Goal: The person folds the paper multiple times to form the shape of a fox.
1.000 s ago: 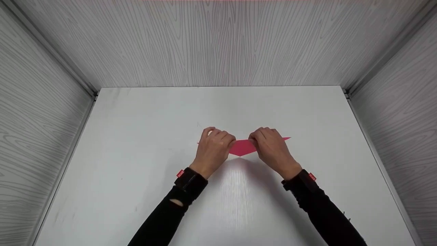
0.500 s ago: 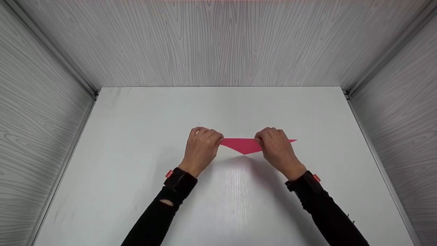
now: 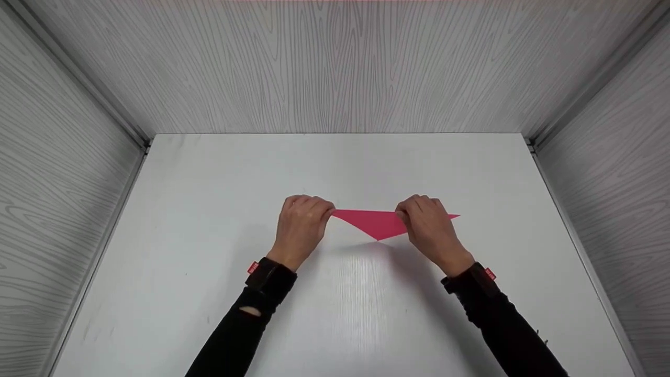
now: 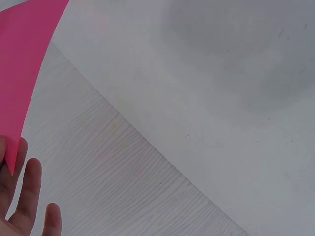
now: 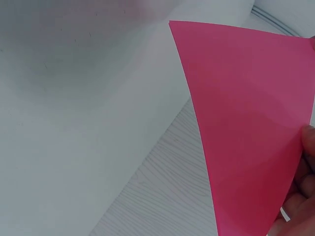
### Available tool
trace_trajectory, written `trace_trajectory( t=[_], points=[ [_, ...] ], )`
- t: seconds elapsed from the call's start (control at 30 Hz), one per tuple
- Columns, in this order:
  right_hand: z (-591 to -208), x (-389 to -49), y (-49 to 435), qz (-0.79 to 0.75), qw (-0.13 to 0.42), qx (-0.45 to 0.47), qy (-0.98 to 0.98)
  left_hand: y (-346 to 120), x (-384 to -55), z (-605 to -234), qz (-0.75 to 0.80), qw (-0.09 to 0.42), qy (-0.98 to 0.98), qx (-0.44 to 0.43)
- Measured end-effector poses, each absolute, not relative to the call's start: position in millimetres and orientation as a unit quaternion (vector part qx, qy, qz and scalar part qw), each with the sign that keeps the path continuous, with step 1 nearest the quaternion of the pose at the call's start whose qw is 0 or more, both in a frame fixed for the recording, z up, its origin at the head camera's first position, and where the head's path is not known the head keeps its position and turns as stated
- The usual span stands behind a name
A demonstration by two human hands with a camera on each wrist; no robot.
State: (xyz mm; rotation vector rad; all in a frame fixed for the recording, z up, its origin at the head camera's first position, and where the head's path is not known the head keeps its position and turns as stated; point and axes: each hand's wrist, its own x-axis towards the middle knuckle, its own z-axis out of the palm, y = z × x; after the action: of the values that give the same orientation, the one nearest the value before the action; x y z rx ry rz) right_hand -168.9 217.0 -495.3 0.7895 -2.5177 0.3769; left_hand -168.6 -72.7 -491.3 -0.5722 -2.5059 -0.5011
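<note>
A pink sheet of paper (image 3: 372, 222), triangular in outline, hangs between both hands with its long edge on top and a corner pointing down. At its left tip, my left hand (image 3: 302, 226) pinches the paper between thumb and fingers; the left wrist view shows that narrow tip of the paper (image 4: 19, 73) in the fingers. My right hand (image 3: 430, 229) grips the top edge farther along, and a small pointed end sticks out beyond it. In the right wrist view the paper's broad face (image 5: 241, 108) shows, with the right thumb (image 5: 309, 140) against its edge.
Below the hands lies a white tabletop (image 3: 220, 173), with shadows of the arms on it. Grey wood-grain panels stand around it: a back panel (image 3: 335, 68), a left panel (image 3: 57, 173) and a right panel (image 3: 617, 173).
The left hand has moved left, out to the paper's tip. The right hand has shifted slightly right. More of the paper now shows between them.
</note>
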Motion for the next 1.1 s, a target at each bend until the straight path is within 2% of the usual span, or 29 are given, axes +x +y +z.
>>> trace_trajectory(
  t=[0.43, 0.67, 0.83, 0.97, 1.1],
  points=[
    [-498, -169, 229, 0.130, 0.228, 0.286, -0.922, -89, -170, -496, -0.188, 0.250, -0.928, -0.202],
    [-499, -169, 246, 0.145, 0.230, 0.255, -0.928, -103, -171, -495, -0.216, 0.253, -0.930, -0.154],
    [-497, -170, 238, 0.138, 0.242, 0.295, -0.914, -86, -170, -487, -0.213, 0.258, -0.918, -0.213],
    [-495, -170, 228, 0.138, 0.247, 0.325, -0.903, -69, -167, -483, -0.191, 0.236, -0.916, -0.261],
    [-492, -170, 223, 0.153, 0.237, 0.343, -0.896, -60, -164, -482, -0.194, 0.207, -0.919, -0.272]
  ],
)
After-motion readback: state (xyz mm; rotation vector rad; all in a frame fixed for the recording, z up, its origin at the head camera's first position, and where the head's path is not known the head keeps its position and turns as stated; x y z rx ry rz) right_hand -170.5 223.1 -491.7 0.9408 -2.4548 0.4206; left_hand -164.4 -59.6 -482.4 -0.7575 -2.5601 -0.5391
